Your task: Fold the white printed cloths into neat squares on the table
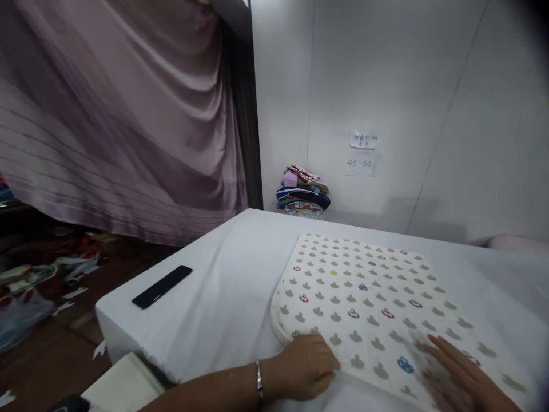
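A cream cloth [343,297] printed with grey mushroom-like shapes and a few coloured ones lies flat, in layers, on the white-covered table. My left hand [302,366], with a silver bangle at its wrist, is closed at the cloth's near left edge, fingers curled in and thumb side at the border. Over the near right part of the cloth is my right hand [461,375], fingers stretched out and partly smeared by motion. It holds nothing visible; whether it touches the cloth is unclear.
A long black flat object [163,286] lies on the white table cover [231,274] at left. Folded fabrics [303,191] are stacked against the wall behind. A draped mauve curtain [171,126] hangs at left, above a floor with scraps and a plastic bag [26,315].
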